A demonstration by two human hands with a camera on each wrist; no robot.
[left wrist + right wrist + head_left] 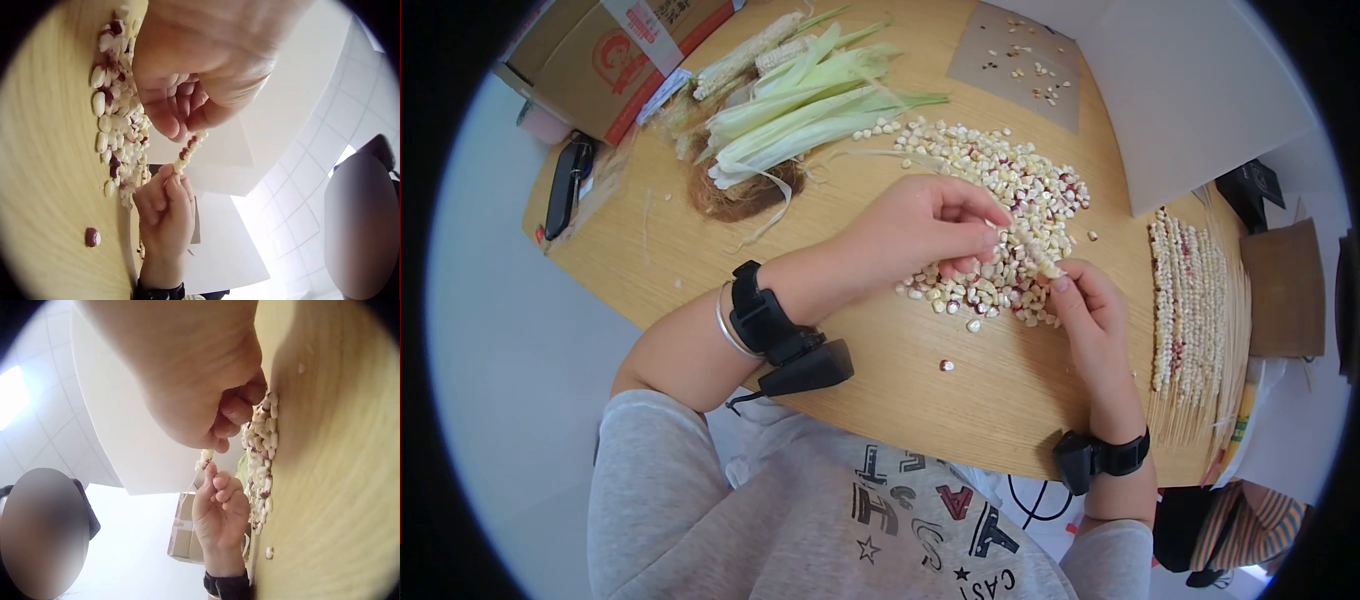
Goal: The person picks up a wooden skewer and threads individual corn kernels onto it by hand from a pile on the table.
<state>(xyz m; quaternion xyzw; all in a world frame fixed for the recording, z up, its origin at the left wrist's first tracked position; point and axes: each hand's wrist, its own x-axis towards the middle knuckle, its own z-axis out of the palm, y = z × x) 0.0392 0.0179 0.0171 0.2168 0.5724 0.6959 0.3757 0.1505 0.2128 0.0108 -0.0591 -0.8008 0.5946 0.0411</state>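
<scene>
A short strand of threaded corn kernels (189, 150), cream with a few dark red ones, stretches between my two hands. My left hand (925, 228) pinches one end between thumb and fingertips, its other fingers curled inward. At the other end, the thumb and forefinger of my right hand (1093, 315) grip the strand. Both hands are over the near side of a pile of loose corn kernels (1020, 185), mostly cream and some dark red. In the right wrist view a thin pale straw (190, 487) trails past the left hand. The kernels inside the right-hand pinch are hidden.
Rows of kernel strands (1185, 300) lie at the right. Green corn husks (800, 120) and bare cobs (745, 58) lie back left, near a cardboard box (615, 60). A grey sheet (1010, 75) holds scattered kernels. One red kernel (946, 366) sits near the table's front edge.
</scene>
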